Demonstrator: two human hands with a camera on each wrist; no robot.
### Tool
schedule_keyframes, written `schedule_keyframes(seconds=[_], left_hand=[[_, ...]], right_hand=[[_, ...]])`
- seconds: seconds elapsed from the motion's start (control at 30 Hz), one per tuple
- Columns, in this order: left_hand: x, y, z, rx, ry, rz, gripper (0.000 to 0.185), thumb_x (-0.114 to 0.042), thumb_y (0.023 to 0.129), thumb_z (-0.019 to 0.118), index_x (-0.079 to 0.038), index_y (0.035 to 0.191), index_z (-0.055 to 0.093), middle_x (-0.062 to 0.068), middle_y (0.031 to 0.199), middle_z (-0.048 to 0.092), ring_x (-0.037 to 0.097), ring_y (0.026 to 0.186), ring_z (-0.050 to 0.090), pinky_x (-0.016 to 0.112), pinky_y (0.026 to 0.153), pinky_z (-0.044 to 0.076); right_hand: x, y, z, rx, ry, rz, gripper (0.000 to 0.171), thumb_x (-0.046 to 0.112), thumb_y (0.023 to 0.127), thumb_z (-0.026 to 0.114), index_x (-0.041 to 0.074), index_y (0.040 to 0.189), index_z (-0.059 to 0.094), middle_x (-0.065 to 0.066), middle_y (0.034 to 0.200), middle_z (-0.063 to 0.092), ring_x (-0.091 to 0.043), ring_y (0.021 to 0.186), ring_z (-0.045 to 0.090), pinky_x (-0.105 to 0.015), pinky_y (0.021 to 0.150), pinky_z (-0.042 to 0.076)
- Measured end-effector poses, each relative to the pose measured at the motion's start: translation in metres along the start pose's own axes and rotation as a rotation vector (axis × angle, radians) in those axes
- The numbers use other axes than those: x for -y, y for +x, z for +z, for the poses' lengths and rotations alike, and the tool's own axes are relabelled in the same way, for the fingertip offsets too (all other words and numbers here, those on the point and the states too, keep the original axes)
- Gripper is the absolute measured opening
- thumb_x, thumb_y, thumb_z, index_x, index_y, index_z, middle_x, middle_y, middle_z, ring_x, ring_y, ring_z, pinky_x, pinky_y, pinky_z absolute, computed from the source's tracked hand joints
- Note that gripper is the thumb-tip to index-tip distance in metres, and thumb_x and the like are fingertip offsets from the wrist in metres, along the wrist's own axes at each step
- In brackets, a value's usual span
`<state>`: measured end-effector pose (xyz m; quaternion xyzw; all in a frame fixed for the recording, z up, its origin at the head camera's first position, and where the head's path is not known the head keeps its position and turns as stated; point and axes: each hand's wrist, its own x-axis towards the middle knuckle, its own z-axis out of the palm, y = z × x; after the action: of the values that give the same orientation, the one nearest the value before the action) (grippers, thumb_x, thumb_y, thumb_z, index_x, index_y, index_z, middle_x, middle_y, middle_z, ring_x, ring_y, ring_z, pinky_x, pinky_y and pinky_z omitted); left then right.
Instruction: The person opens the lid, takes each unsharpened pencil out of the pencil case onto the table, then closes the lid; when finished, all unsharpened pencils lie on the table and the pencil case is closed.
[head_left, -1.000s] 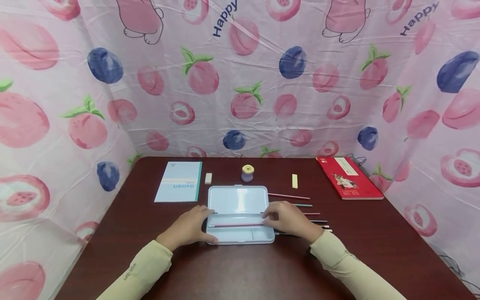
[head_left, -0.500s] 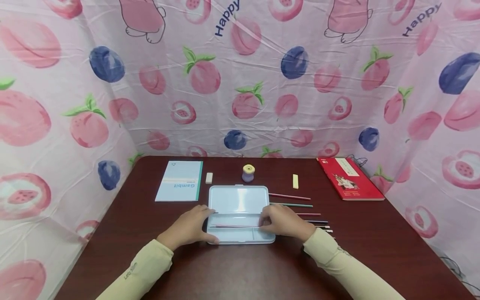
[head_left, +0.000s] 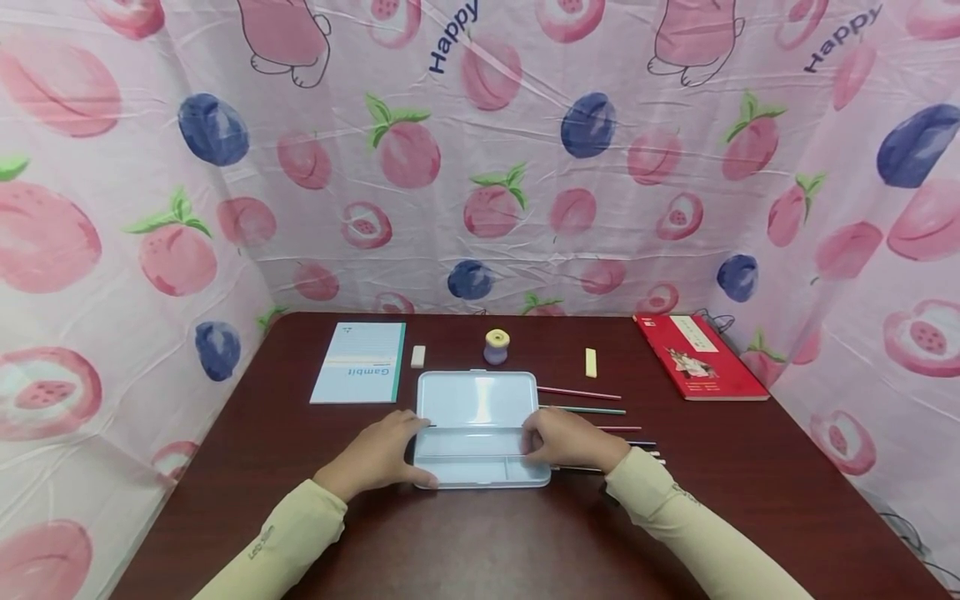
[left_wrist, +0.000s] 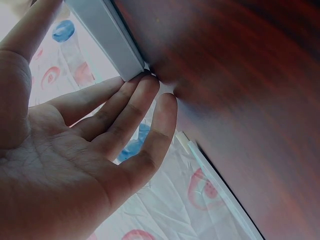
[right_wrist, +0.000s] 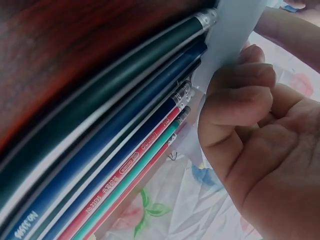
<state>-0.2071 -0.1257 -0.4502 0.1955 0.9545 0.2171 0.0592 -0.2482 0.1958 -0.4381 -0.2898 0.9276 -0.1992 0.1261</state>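
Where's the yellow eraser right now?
In the head view the yellow eraser lies on the table's far right half, between the sharpener and the red book.

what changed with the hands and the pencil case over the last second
The right hand drew back a little toward the right end of the open pencil case. The pink pencil it was laying in the tray no longer shows there. The left hand stayed at the case's left end; the loose pencils did not move.

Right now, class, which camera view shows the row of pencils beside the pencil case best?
The right wrist view: the pencils fill the frame, colours and printing readable. The head view shows them small, partly behind the right hand. The left wrist view shows none.
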Motion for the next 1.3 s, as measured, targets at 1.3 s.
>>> schedule_keyframes(seconds=[1.3], left_hand=[[-0.002,-0.001,0.0,0.005,-0.006,-0.005,0.096,-0.055,0.072,0.097,-0.005,0.146,0.063,0.015,0.145,0.064,0.027,0.127,0.061,0.051,0.112,0.054]], right_hand=[[-0.026,-0.046,-0.026,-0.147,-0.021,-0.041,0.023,0.019,0.085,0.091,0.023,0.083,0.068,0.012,0.076,0.059,-0.003,0.068,0.053,-0.021,0.062,0.051]])
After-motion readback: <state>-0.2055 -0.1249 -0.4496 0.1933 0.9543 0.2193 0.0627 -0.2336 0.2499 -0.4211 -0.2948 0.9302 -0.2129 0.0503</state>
